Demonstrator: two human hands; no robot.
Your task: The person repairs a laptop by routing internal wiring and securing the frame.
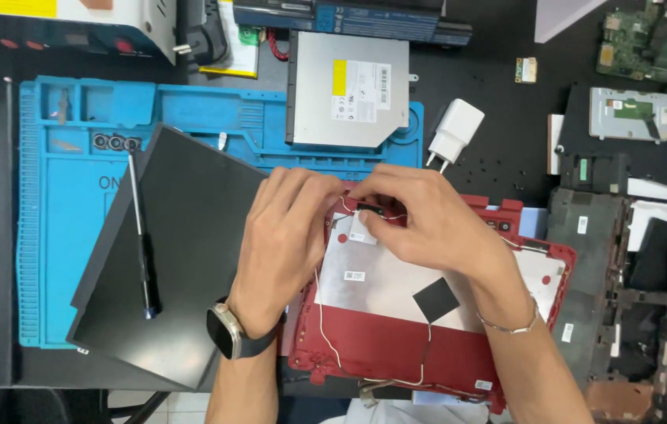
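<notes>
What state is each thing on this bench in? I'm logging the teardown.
Red plastic laptop lid shell: opened up, inside facing up, thin wires exposed.
Flat black display panel: removed, lying tilted on the blue work mat.
Slim black-handled screwdriver: resting on the panel.
Left hand, right hand: fingers pinching a small part at the shell's top edge.

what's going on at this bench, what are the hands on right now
A person works on a red laptop lid lying open side up on the bench. Both hands meet at its top edge: the left hand steadies the lid while the right hand pinches a small black part with thin wires. A dark screen panel lies to the left on a blue mat, with a screwdriver on it.
</notes>
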